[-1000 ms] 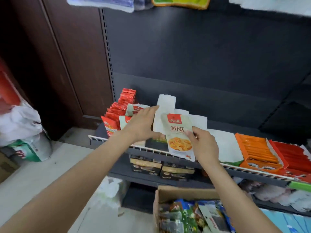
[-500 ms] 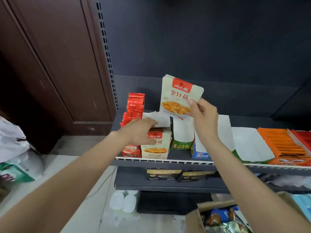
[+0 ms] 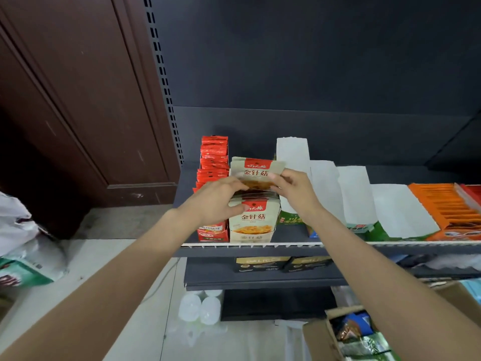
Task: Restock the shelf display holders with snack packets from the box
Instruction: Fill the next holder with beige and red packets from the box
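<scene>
- dark shelf (image 3: 260, 250) carries a row of display holders
- beige holder (image 3: 251, 225) stands at the front edge, next to the red holder (image 3: 213, 231)
- cardboard box (image 3: 316, 340) sits on the floor, bottom right
- left hand (image 3: 217, 201) and right hand (image 3: 294, 188) both pinch the snack packet (image 3: 256, 171), right above the beige holder
</scene>
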`<act>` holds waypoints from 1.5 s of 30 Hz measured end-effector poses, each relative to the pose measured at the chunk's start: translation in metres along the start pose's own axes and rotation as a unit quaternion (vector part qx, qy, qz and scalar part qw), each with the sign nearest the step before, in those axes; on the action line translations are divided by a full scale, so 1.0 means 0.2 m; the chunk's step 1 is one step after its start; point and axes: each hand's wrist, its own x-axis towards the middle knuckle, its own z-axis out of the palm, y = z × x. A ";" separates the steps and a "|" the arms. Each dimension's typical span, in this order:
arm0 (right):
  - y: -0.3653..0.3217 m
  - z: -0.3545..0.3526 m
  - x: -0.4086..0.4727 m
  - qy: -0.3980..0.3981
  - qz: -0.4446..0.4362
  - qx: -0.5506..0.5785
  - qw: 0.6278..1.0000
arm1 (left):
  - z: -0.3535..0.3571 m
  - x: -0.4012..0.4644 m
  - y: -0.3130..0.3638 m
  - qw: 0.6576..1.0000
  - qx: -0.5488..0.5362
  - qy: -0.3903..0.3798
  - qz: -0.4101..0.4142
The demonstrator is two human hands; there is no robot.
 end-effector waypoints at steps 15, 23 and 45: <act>-0.10 0.04 0.08 -0.034 -0.129 -0.443 0.886 | 0.00 0.01 -0.02 0.993 0.088 0.079 -0.008; -0.07 -0.12 -0.05 0.022 -0.108 -0.290 0.951 | 0.00 0.03 0.16 0.991 0.048 0.119 -0.033; 1.16 -1.29 -1.26 -0.087 0.133 -0.328 0.931 | 1.36 0.01 1.67 0.988 -0.076 -0.113 -0.070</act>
